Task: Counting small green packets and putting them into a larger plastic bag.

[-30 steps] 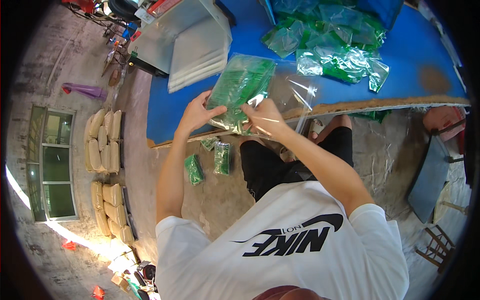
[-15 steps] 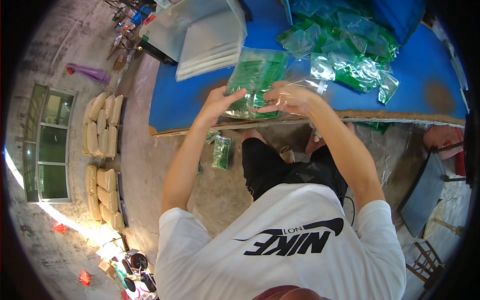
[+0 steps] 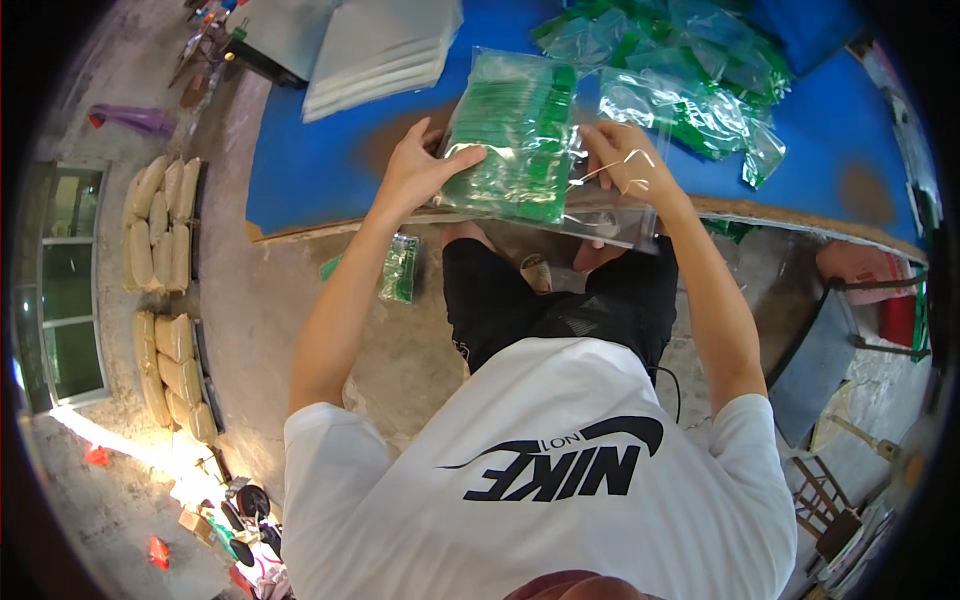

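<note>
A thick stack of green-and-clear plastic bags (image 3: 518, 135) is tilted over the table's near edge. My left hand (image 3: 425, 165) grips its left side, thumb on top and fingers mostly hidden underneath. Around the stack lies a larger clear plastic bag (image 3: 612, 228), loose and wrinkled, spreading out to the right. On that right part, my right hand (image 3: 628, 162) has its fingers curled and pinching the clear film. Glare on the film hides just where the fingertips meet it. Whether the stack is fully inside the clear bag, I cannot tell.
The blue table (image 3: 320, 190) has a worn front edge. Clear sheets or bags (image 3: 385, 60) are piled at its back left; a heap of loose green bags (image 3: 690, 100) covers the back right. Another green packet (image 3: 400, 268) lies on the floor. A stool (image 3: 825, 350) stands right.
The stack has turned and come nearer, with its clear bag spread further right. My right hand has moved from the stack's near side to the bag's right part. The view has shifted.
</note>
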The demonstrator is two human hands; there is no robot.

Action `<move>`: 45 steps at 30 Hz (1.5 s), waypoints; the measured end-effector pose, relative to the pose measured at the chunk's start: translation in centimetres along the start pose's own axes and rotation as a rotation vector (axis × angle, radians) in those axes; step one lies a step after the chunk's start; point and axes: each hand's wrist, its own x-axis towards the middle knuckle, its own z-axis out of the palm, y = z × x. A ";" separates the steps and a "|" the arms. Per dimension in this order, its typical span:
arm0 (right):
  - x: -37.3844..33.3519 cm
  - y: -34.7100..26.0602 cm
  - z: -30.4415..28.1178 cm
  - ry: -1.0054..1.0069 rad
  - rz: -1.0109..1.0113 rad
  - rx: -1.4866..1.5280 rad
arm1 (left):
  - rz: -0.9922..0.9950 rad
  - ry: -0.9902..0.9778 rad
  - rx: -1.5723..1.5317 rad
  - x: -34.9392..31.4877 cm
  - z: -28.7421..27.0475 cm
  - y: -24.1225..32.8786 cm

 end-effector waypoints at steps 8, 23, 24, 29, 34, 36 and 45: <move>2.7 4.3 8.2 -0.440 -0.194 0.604 | 0.112 -0.293 0.032 3.1 -2.2 0.8; -4.2 4.9 -9.1 0.794 -0.338 -0.318 | 0.724 0.131 0.972 1.8 4.8 1.5; -4.0 6.4 -11.0 0.817 -0.335 -0.331 | 0.717 0.091 0.966 1.4 4.2 1.3; -5.3 10.2 -8.9 0.639 -0.475 -1.039 | 0.646 0.004 1.027 -0.7 -2.8 -2.0; -5.5 5.8 -1.2 0.514 -0.621 -0.860 | 0.645 0.215 1.035 -1.5 -3.9 -2.5; -4.3 5.6 1.4 0.534 -0.600 -0.779 | 0.580 0.219 0.487 -5.4 0.8 -0.7; -4.8 3.4 6.5 0.141 -0.786 -0.413 | -0.196 -0.023 -1.144 -10.2 18.1 -1.8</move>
